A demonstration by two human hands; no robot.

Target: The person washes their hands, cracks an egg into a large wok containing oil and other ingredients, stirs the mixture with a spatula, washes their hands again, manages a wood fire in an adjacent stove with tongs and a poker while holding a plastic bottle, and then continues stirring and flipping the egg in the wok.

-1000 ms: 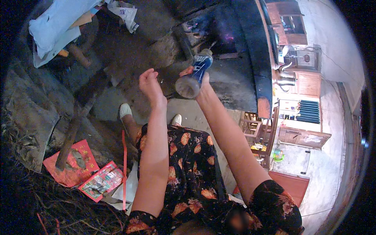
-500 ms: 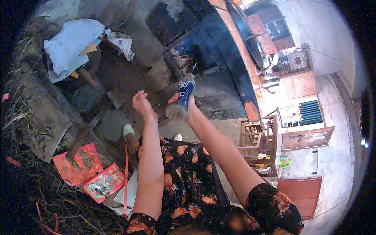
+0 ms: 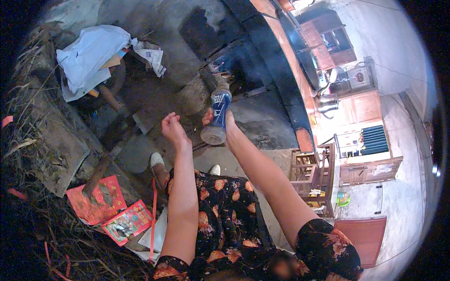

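My right hand [image 3: 229, 123] is wrapped round a clear plastic bottle [image 3: 214, 134] with a blue label. The bottle's base faces me, and its neck points away toward the dark mouth of a stove [image 3: 241, 70], where small sticks and a faint glow show. Whether the bottle has its cap on, I cannot tell. To the left of the bottle, apart from it, my left hand [image 3: 176, 131] is raised with its fingers curled in. Anything inside those fingers is hidden.
Dry twigs [image 3: 42, 234] heap along the left side, beside red printed sheets [image 3: 98, 199]. A white bag [image 3: 93, 44] lies at the far left. Wooden chairs [image 3: 323, 180] stand at right, and a metal kettle [image 3: 326, 102] sits on the stove's edge.
The bottle has swung slightly left and its neck now points straighter away. A thin pale streak beyond its neck is no longer visible. My left hand stays curled; the whole view has shifted slightly.
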